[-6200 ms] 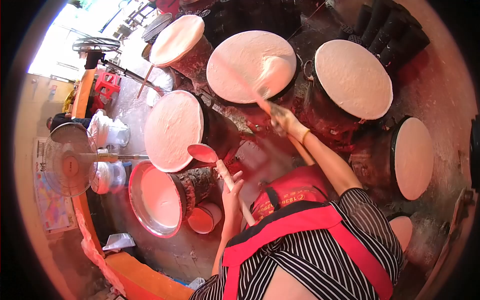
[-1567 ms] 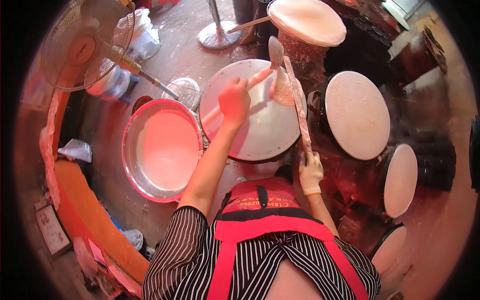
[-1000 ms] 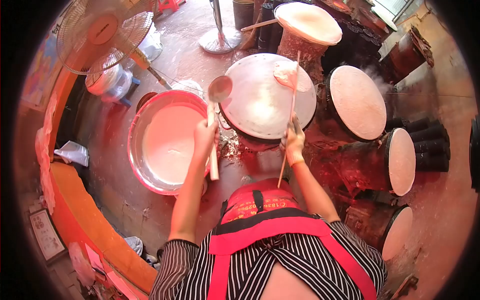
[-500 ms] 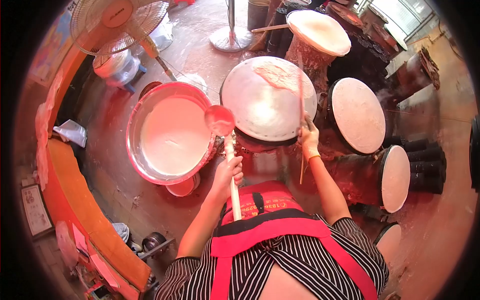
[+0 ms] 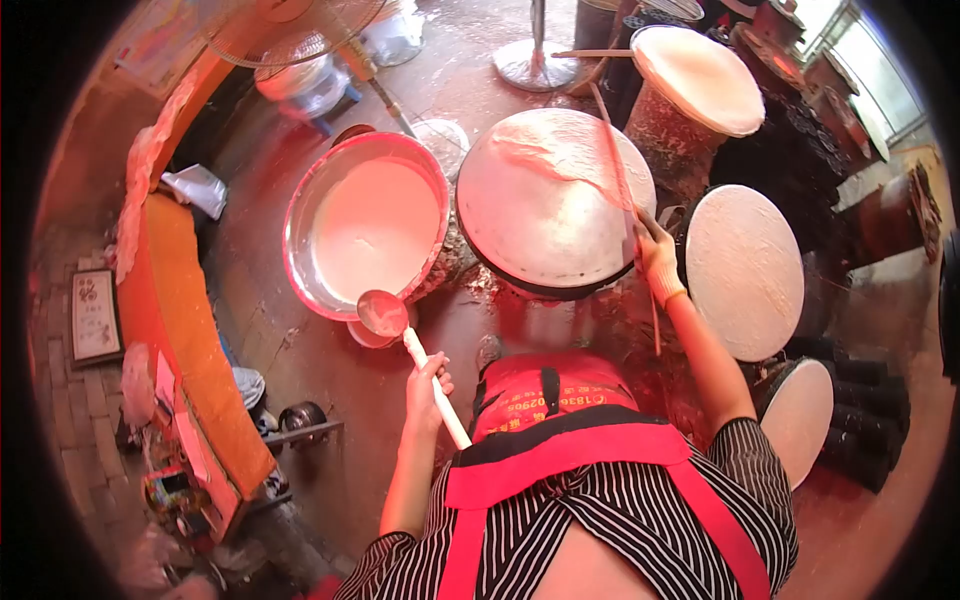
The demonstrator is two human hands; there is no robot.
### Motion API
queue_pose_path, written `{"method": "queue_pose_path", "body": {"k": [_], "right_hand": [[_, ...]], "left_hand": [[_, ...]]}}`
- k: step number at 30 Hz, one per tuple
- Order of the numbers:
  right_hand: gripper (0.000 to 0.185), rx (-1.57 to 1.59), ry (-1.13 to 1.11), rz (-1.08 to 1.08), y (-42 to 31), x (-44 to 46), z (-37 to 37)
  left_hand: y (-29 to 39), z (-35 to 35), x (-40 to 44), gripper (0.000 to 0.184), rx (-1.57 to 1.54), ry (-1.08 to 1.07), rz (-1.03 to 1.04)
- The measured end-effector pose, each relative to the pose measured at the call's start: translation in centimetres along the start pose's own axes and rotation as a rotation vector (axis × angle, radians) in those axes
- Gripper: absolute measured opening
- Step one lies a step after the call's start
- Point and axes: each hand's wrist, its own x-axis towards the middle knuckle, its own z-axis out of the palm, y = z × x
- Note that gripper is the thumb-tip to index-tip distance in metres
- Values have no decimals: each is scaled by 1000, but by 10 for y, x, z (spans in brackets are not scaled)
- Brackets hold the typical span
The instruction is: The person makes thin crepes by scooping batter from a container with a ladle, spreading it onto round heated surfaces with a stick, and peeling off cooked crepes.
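Batter (image 5: 545, 152) is now covering more of the griddle (image 5: 550, 235) toward its far edge; the left hand (image 5: 428, 392) is gripping a ladle (image 5: 384, 314), the right hand (image 5: 656, 258) a stick (image 5: 612, 145).

Fisheye view, brightly lit. We observe a red cast, overexposed light at the pale, barred window (image 5: 878, 75) upper right, a soft highlight on the round, grey metal griddle (image 5: 545, 235), and curved, blackened edges.

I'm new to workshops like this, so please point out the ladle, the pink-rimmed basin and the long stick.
Ladle (image 5: 381, 313): head view, on its bowl.
Pink-rimmed basin (image 5: 302, 228): head view, on its inner left wall.
Long stick (image 5: 614, 148): head view, on its upper part.
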Motion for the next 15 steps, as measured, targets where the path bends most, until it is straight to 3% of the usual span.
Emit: {"method": "queue_pose_path", "body": {"k": [1,3,4,7,9,11,14,15], "right_hand": [[37,-181,-52,-91,2,20,7],[37,-254,-349,118,-5,27,20],[37,-156,-361,67,-23,9,32],[37,-323,-562,13,-46,-12,8],[38,-240,-736,188,-53,-9,-36],[37,-318,-707,246,-50,19,-65],[37,-286,-393,102,-43,56,-44],[38,-112,-355,118,-49,60,-33]], "left_hand": [[-9,1,-5,11,-26,33,-7],[-27,2,-16,11,-56,64,-8],[-35,2,-20,11,-107,75,-34],[-51,6,-36,16,-157,190,-89],[-59,4,-41,18,-185,233,-98],[-59,6,-47,20,-199,265,-91],[-58,12,-56,22,-214,279,-62],[-58,14,-60,23,-226,263,-37]]}}
